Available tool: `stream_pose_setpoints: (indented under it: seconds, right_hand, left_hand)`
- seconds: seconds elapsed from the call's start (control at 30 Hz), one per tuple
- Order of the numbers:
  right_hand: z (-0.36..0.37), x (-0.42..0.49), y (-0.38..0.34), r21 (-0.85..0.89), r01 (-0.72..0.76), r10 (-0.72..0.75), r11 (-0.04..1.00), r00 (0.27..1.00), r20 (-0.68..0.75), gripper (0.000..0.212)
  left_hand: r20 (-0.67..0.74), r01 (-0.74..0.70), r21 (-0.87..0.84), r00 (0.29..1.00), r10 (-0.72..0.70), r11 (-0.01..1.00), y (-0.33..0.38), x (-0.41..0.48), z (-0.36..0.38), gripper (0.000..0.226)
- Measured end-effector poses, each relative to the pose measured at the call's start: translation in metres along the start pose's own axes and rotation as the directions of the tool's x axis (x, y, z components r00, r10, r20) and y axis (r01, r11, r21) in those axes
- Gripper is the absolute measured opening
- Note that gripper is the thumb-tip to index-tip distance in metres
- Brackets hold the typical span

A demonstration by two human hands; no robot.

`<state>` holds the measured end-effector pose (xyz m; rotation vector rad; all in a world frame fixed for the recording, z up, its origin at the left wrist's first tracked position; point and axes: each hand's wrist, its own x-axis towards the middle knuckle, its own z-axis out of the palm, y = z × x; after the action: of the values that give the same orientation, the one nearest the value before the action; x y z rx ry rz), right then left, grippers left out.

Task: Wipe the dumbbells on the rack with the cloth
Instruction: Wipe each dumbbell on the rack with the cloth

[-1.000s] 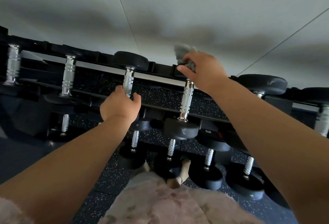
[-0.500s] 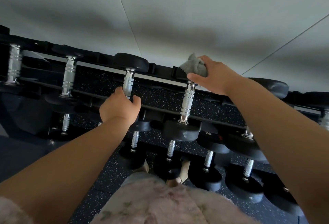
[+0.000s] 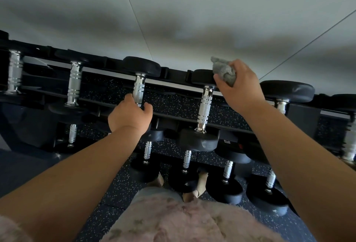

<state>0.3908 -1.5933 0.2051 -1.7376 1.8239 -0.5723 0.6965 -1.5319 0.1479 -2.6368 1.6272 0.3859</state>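
Note:
Black dumbbells with chrome handles lie in rows on a black rack (image 3: 173,115). My left hand (image 3: 129,115) grips the lower part of the chrome handle of one top-row dumbbell (image 3: 141,66). My right hand (image 3: 238,87) holds a bunched grey cloth (image 3: 224,72) against the far head of the neighbouring dumbbell (image 3: 205,105), whose handle and near head are in plain sight. The cloth sticks up above my fingers.
More dumbbells (image 3: 75,82) fill the top row to the left, and another (image 3: 287,89) lies to the right. A lower row (image 3: 227,186) stands near the speckled floor (image 3: 119,188). A pale wall (image 3: 173,10) rises right behind the rack. My feet show below.
My right hand with the cloth has shifted along the far dumbbell head, first down and right, then back up so the cloth stands above it. My left hand has kept its grip.

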Motion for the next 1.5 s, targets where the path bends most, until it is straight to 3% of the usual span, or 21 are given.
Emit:
stream_pose_setpoints:
  seconds: [0.1,0.23,0.3,0.47,0.7,0.83,0.97,1.2,1.3,1.37,1.43,1.5]
  right_hand:
    - [0.007,0.01,0.0,-0.016,-0.059,0.06,0.998,0.995,0.074,0.058]
    - [0.012,0.028,-0.008,0.107,-0.194,0.176,0.975,0.971,0.162,0.052]
    - [0.014,0.021,-0.011,0.171,-0.224,0.206,0.959,0.971,0.117,0.045]
    - [0.015,-0.007,-0.007,0.249,-0.207,0.251,0.946,0.955,-0.159,0.033]
    - [0.029,0.006,-0.006,0.182,-0.153,0.157,0.971,0.988,-0.01,0.058]
    - [0.031,0.003,-0.001,0.208,-0.173,0.191,0.963,0.979,-0.066,0.041]
    - [0.041,-0.026,0.006,0.388,-0.318,0.405,0.865,0.899,-0.165,0.019]
    - [0.056,-0.039,-0.031,0.484,-0.54,0.592,0.688,0.804,0.056,0.04]
    - [0.063,-0.015,-0.055,0.511,-0.585,0.683,0.63,0.73,-0.006,0.078]
    - [0.064,-0.003,-0.065,0.555,-0.599,0.735,0.577,0.677,-0.033,0.092]
    - [0.064,-0.004,-0.069,0.594,-0.609,0.761,0.526,0.649,-0.008,0.095]
    - [0.064,-0.015,-0.066,0.565,-0.597,0.725,0.569,0.688,-0.004,0.091]
  left_hand:
    - [-0.006,-0.003,-0.001,1.0,0.003,1.0,0.0,0.0,0.0,0.044]
    - [-0.001,-0.004,0.007,1.0,0.004,1.0,0.0,0.0,-0.001,0.044]
    - [0.0,-0.004,0.009,1.0,0.004,1.0,0.0,0.0,-0.001,0.045]
    - [-0.008,-0.008,0.005,1.0,0.008,1.0,0.001,-0.001,-0.001,0.043]
    - [-0.009,-0.007,0.004,1.0,0.007,1.0,0.0,-0.001,-0.001,0.039]
    - [-0.012,-0.01,0.015,1.0,0.01,1.0,-0.001,-0.001,-0.002,0.042]
    - [0.001,-0.011,-0.004,1.0,0.011,1.0,0.0,-0.001,-0.003,0.044]
    - [0.037,-0.023,-0.024,0.999,0.024,0.999,0.0,-0.002,-0.006,0.048]
    - [0.056,-0.03,-0.023,0.998,0.031,0.999,0.0,-0.001,-0.007,0.05]
    - [0.062,-0.046,-0.036,0.997,0.048,0.998,0.0,-0.002,-0.009,0.053]
    - [0.06,-0.077,-0.064,0.995,0.081,0.995,-0.001,-0.003,-0.01,0.06]
    - [0.037,-0.12,-0.097,0.992,0.124,0.988,-0.002,-0.004,-0.01,0.069]
